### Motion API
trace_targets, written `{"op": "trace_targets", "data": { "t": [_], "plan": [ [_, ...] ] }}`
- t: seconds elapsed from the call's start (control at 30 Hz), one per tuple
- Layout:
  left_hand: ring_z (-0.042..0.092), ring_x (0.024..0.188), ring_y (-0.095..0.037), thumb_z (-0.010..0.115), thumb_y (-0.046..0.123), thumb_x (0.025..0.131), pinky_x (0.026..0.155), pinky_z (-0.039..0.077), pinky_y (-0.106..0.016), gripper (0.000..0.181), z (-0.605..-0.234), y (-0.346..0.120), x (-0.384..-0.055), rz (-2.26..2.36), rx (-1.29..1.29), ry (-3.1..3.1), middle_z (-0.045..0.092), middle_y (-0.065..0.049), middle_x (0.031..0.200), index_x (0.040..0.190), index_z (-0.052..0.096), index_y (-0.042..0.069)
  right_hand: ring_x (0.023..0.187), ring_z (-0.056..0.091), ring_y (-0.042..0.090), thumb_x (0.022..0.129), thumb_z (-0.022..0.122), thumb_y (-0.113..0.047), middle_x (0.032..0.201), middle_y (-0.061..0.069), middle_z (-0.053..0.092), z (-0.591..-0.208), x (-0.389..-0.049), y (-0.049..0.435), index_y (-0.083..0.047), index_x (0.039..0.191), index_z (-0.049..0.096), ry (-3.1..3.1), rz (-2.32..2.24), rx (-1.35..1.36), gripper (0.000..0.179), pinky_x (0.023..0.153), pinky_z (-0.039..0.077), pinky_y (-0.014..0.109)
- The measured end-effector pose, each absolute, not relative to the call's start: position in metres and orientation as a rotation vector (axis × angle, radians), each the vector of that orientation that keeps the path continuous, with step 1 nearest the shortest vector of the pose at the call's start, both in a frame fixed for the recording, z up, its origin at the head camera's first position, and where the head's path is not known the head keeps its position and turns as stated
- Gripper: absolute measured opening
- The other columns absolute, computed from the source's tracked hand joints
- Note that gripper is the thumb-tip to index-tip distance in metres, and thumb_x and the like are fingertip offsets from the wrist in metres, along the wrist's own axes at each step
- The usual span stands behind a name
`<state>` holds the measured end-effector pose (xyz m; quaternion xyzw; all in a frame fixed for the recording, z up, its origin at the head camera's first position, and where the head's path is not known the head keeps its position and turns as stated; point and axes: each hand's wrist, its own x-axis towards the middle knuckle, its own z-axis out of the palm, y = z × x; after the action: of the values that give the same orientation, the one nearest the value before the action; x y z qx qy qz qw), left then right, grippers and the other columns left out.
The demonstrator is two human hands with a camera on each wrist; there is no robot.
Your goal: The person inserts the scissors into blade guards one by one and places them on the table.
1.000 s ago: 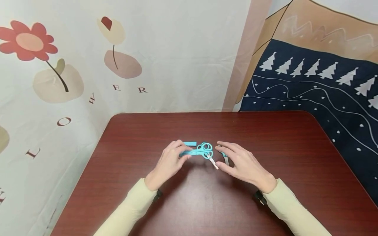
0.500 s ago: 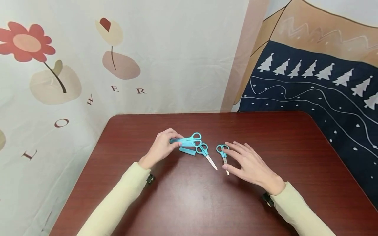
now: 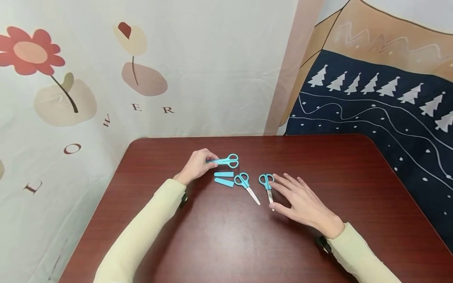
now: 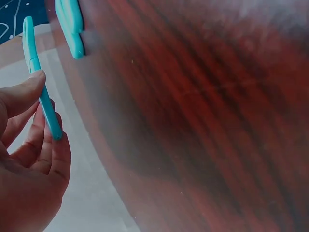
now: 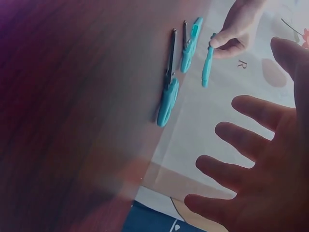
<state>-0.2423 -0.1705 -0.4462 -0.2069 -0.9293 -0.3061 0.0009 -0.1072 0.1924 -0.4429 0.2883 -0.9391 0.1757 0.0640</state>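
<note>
My left hand [image 3: 198, 166] pinches a pair of light-blue scissors [image 3: 231, 160] at the blade end, which a blue blade cover appears to enclose; the finger loops point right. In the left wrist view thumb and fingers clasp these scissors [image 4: 50, 113], seen edge-on above the table. Two blue blade covers [image 3: 223, 174] lie side by side just in front. Right of them rests a second pair of blue scissors [image 3: 242, 179], its metal blades bare. A third, bare-bladed pair [image 3: 266, 181] lies beside my right hand [image 3: 306, 202], whose fingers are spread and grip nothing; the thumb overlaps its blades.
The dark red-brown wooden table [image 3: 219, 243] has rounded far corners. Behind it hangs a pale cloth [image 3: 219, 70] with flower prints and letters. On the right, a dark blue cloth [image 3: 357, 106] shows white trees.
My left hand has moved left and away from me with the held scissors, drawing them clear of the covers and the second pair. The right hand has drawn back slightly right, exposing the third pair.
</note>
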Motion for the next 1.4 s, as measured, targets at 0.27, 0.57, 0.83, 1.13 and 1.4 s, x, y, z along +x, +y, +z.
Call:
{"op": "trace_targets", "data": {
  "t": [0.27,0.57,0.83,1.13,1.4],
  "plan": [
    [0.062,0.09,-0.024,0.079,0.01,0.092,0.081,0.051,-0.038,0.008,-0.451,-0.168,-0.254,-0.918,-0.61,-2.99,0.068,-0.006,0.099,0.099,0.081,0.008,0.147,0.037,0.044,0.094,0.066,-0.062,0.161,0.006,0.044,-0.443,-0.104,0.203,-0.019,0.151,0.056,-2.9,0.497,0.822,0.072,0.11,0.03,0.074],
    [0.063,0.092,-0.025,0.08,0.008,0.091,0.083,0.051,-0.04,0.006,-0.453,-0.166,-0.259,-0.901,-0.669,-3.016,0.068,-0.008,0.098,0.096,0.082,0.007,0.149,0.034,0.043,0.094,0.062,-0.067,0.163,0.004,0.04,-0.442,-0.101,0.213,-0.02,0.153,0.052,-2.951,0.483,0.784,0.076,0.112,0.027,0.072],
    [0.064,0.095,-0.024,0.081,0.01,0.09,0.085,0.052,-0.039,0.009,-0.456,-0.166,-0.262,-0.92,-0.64,-3.046,0.069,-0.008,0.099,0.098,0.082,0.007,0.148,0.035,0.044,0.094,0.063,-0.066,0.162,0.006,0.042,-0.441,-0.1,0.214,-0.018,0.152,0.054,-2.952,0.477,0.782,0.075,0.112,0.028,0.073],
    [0.064,0.097,-0.026,0.081,0.008,0.089,0.085,0.052,-0.04,0.022,-0.458,-0.169,-0.261,-0.882,-0.685,-3.06,0.069,-0.011,0.101,0.111,0.08,0.004,0.146,0.038,0.045,0.097,0.062,-0.062,0.16,0.008,0.045,-0.443,-0.102,0.214,-0.016,0.15,0.056,-2.942,0.463,0.799,0.07,0.11,0.03,0.074],
    [0.061,0.113,-0.032,0.075,0.019,0.097,0.097,0.05,-0.049,0.042,-0.45,-0.17,-0.242,-0.811,-0.772,-3.011,0.063,-0.015,0.123,0.136,0.067,0.005,0.146,0.038,0.045,0.096,0.062,-0.064,0.16,0.008,0.045,-0.444,-0.104,0.214,-0.016,0.15,0.056,-2.946,0.465,0.803,0.072,0.11,0.03,0.074]
  ]
}}
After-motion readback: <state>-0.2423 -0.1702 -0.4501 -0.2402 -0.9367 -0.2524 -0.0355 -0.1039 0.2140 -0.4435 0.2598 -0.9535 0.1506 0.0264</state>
